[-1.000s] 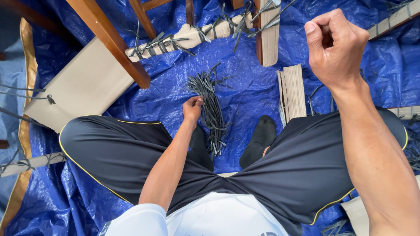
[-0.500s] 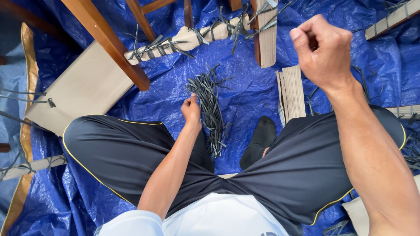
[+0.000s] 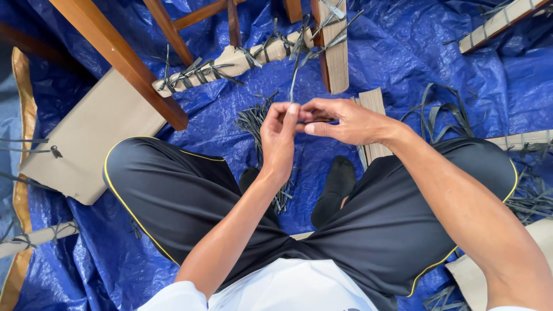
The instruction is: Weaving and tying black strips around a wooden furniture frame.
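Note:
I sit cross-legged on a blue tarp [image 3: 403, 63]. My left hand [image 3: 279, 138] and my right hand [image 3: 345, 120] meet in front of me, fingertips touching. Both pinch one thin dark strap [image 3: 295, 78] that runs up from my fingers to a cardboard-wrapped wooden furniture leg [image 3: 335, 46]. A pile of short dark straps [image 3: 253, 121] lies on the tarp just beyond my left hand, partly hidden by it.
Bare wooden furniture legs [image 3: 121, 57] slant across the upper left. A strap-bound wrapped bar [image 3: 230, 62] lies behind the pile. Flat cardboard [image 3: 86, 138] rests by my left knee. More loose straps [image 3: 438, 115] and wrapped pieces [image 3: 501, 23] lie at the right.
My right hand came down from a raised fist at the upper right to meet my left hand. The left hand lifted off the strap pile. Both now hold one strap.

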